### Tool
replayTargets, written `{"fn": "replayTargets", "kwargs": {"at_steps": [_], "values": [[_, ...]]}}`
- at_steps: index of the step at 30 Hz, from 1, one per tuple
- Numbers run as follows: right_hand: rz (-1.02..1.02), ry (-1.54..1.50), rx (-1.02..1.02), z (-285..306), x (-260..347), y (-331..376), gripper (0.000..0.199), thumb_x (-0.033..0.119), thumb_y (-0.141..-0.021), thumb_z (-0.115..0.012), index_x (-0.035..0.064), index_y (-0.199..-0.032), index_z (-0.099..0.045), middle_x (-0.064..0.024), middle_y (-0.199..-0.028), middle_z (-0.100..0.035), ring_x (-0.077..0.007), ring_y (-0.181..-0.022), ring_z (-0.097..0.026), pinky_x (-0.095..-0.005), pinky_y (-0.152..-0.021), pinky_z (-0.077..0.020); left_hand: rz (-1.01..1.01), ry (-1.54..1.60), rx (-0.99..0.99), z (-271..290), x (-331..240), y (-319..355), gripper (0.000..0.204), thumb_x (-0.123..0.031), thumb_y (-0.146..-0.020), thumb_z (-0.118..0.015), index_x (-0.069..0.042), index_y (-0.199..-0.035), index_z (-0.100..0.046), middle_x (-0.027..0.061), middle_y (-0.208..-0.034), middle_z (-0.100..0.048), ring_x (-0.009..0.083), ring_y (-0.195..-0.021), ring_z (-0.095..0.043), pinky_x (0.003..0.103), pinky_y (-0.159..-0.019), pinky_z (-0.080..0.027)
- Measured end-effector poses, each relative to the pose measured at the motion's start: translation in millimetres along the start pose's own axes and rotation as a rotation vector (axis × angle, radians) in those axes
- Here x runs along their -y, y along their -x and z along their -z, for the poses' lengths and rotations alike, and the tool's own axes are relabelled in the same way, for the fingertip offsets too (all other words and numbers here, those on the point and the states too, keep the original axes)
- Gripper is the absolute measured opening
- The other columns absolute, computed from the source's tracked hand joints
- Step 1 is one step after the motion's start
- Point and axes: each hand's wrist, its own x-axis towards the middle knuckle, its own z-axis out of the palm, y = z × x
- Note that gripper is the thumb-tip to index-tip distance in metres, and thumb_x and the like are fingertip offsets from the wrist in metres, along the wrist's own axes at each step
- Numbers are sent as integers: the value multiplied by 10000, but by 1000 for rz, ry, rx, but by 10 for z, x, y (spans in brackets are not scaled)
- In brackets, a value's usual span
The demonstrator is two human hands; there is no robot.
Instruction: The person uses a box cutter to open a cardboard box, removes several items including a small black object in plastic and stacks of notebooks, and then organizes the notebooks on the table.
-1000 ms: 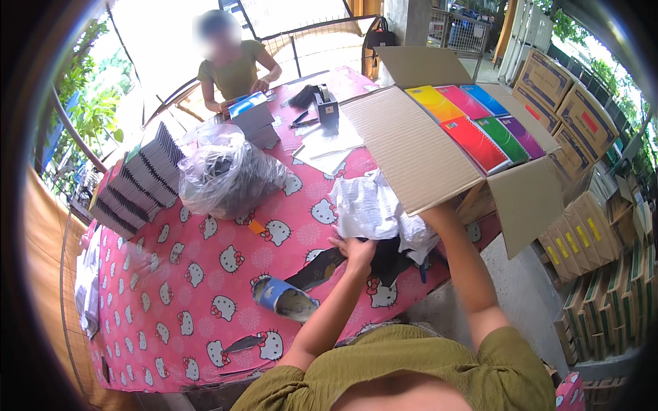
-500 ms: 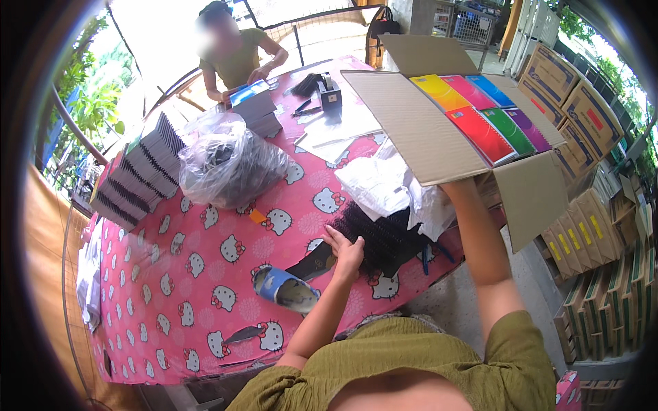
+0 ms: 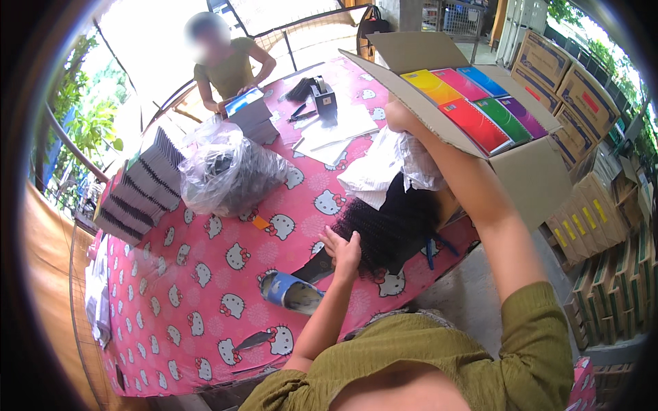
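Observation:
A spread of black plastic binding coils (image 3: 387, 229) lies on the table, its right side reaching toward the carton. At its left edge rests my left hand (image 3: 345, 255), fingers stretched out and apart, touching the coils. A crumpled white sheet (image 3: 391, 164) covers their far end. My right hand (image 3: 403, 118) is closed at the top of this sheet, beside the carton's near flap; its fingertips are partly hidden. Near my left wrist sits a blue slipper-shaped object (image 3: 291, 291). Blue-handled pliers or a similar tool (image 3: 432, 253) lie right of the coils.
An open carton (image 3: 528, 178) holds colourful spiral notebooks (image 3: 473, 123). A clear bag of black items (image 3: 233, 171), stacked notebooks (image 3: 140, 185) and a tape dispenser (image 3: 324, 99) stand on the pink table cover (image 3: 205, 274). Across it, another person (image 3: 229, 68) handles a stack. Boxes (image 3: 576, 96) fill the right.
My right hand has moved up and left from under the carton flap, with the white sheet drawn away from me, baring more coils. My left hand has stayed nearly in place.

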Motion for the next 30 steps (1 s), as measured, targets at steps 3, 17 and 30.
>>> {"fn": "replayTargets", "kwargs": {"at_steps": [3, 17, 30], "values": [[59, 88, 59, -16, -67, -193, 247, 42, -686, -571, -20, -903, -670, -183, -919, -656, -293, -853, -640, -386, -700, -503, -428, -220, -139, 125, -243, 293, 534, -202, -794, -607, -68, -1268, -402, 206, -1399, -234, 343, -1295, -235, 414, -1035, -230], [173, 36, 174, -266, -237, -775, 270, 102, -624, -642, -44, -849, -666, -194, -876, -652, -294, -792, -640, -373, -666, -506, -1360, -669, 344, -832, -1193, -363, 426, -260, -818, -499, -55, -1191, -498, 181, -1303, -420, 360, -1206, -385, 632, -990, -156], [365, 297, 208, -488, -427, -1181, 304, 214, -647, -689, -9, -853, -681, -186, -900, -651, -303, -815, -634, -366, -716, -502, -932, -537, 372, -598, -1107, -192, 239, -225, -789, -558, -98, -984, -612, 83, -1134, -526, 272, -1106, -449, 536, -901, -333]]}}
